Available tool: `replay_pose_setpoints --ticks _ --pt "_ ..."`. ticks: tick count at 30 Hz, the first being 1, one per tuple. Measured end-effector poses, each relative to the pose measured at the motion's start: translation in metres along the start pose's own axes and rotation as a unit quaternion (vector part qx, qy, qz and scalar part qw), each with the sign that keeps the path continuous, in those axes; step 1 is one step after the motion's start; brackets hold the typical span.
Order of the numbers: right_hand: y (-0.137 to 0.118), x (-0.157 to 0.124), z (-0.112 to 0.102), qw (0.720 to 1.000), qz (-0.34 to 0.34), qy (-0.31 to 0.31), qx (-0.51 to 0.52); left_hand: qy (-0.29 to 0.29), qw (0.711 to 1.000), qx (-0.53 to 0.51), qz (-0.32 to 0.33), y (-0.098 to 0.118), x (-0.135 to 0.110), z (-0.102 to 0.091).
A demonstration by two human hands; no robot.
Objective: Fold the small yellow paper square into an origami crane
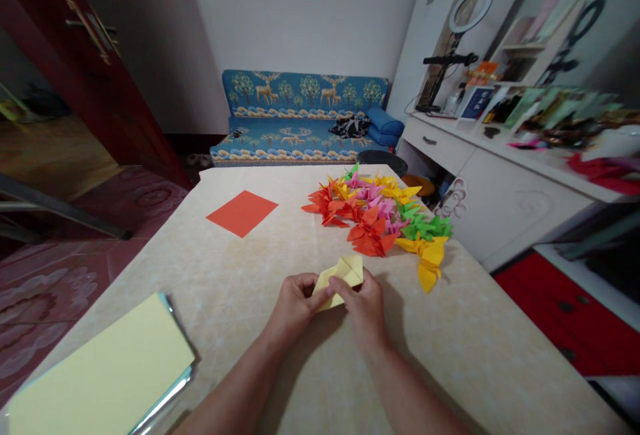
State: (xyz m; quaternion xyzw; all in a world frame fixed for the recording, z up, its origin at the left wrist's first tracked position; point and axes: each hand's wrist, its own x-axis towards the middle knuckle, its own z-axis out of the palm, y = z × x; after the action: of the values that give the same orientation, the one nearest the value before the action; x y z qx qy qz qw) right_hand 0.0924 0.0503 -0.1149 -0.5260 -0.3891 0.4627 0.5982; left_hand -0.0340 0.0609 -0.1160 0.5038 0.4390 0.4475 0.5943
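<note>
A pale yellow sheet of paper, folded into a small many-sided shape, is held between both hands just above the table. My left hand pinches its left end, thumb on top. My right hand grips the right side, with the thumb pressed across the folded face. The fingers beneath the paper are mostly hidden. Beyond the hands, to the right, lies a cluster of folded paper cranes in red, pink, yellow, orange and green. A flat red paper square rests farther back on the left.
At the table's near left lies a stack of yellow paper in clear wrapping. Behind the table stands a blue patterned sofa. A white dresser crowded with small items and a ring light are on the right; a dark red door is left.
</note>
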Motion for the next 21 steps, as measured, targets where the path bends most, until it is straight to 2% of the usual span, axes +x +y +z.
replay_pose_setpoints --ticks 5,9,12,16,21 --pt "0.004 0.002 -0.006 0.999 0.007 0.009 0.032 -0.051 0.997 -0.029 -0.045 0.007 -0.004 -0.004" --pt "0.006 0.003 -0.008 0.999 0.009 0.035 0.036 -0.068 0.995 -0.017 -0.065 0.012 -0.005 -0.006" --pt "0.006 0.004 -0.008 0.998 -0.001 0.039 0.042 -0.028 0.997 -0.019 -0.066 0.014 -0.003 -0.006" --pt "0.004 0.003 -0.006 0.998 0.007 -0.006 0.063 0.05 0.997 -0.019 -0.058 0.015 -0.002 -0.006" --pt "0.003 0.001 -0.008 0.999 0.023 -0.026 0.032 0.11 0.992 -0.045 -0.043 0.013 0.001 -0.007"
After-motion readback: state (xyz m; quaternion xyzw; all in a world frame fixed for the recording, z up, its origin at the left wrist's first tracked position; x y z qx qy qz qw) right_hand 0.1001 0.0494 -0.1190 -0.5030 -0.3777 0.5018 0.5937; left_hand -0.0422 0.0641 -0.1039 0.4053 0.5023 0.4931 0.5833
